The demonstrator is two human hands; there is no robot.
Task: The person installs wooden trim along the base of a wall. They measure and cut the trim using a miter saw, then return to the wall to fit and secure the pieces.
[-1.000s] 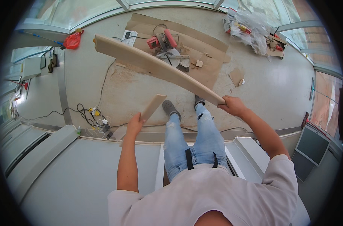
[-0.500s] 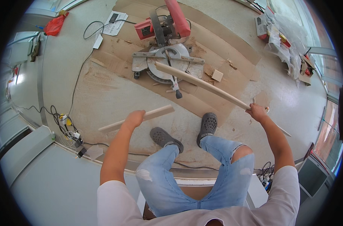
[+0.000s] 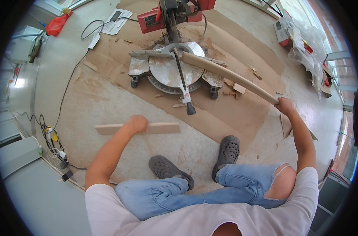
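Long board lies far end over the saw, near end clasped in the right hand, left hand clasping the short board, so I reckon that one-handed hold could let it swing crooked.

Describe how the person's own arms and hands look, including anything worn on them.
The left hand and right hand are both ungloved. The left forearm and right forearm are uncovered, with no watch or band visible. The short left sleeve and right sleeve are whitish and look plain.
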